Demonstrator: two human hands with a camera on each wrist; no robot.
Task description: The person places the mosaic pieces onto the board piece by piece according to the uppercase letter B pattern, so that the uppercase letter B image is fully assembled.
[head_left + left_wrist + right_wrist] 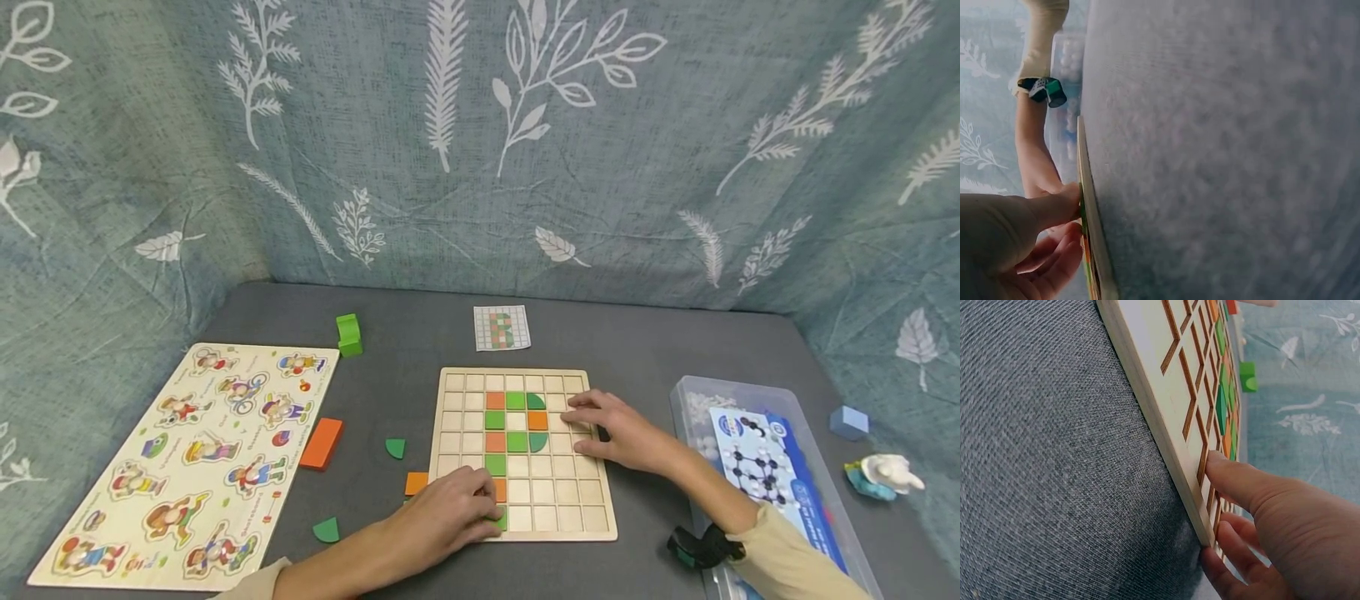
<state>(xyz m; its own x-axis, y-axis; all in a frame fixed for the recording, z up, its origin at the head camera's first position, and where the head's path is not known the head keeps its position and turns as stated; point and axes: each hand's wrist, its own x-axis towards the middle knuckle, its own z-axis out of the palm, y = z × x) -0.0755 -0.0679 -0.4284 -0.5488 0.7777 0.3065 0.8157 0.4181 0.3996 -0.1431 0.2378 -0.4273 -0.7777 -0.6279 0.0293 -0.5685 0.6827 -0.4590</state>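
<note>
Item: wooden grid board (570, 500), flat on the grey table (645, 350), partly filled with orange and green tiles. I see my left hand (450, 510) palm-down at its near edge, fingers curled, pinching a green tile (499, 520) in the bottom row. My right hand (611, 431) rests flat, fingers relaxed, on the right cells. Pattern card (502, 327) beyond; figure puzzle (187, 458) left.

Grey table (645, 350) – grid board (592, 521), peg puzzle (90, 546), plastic box (686, 392), loose blocks

Left hand (450, 510) palm down, fingers curled, right hand (611, 429) flat, fingers spread
</note>
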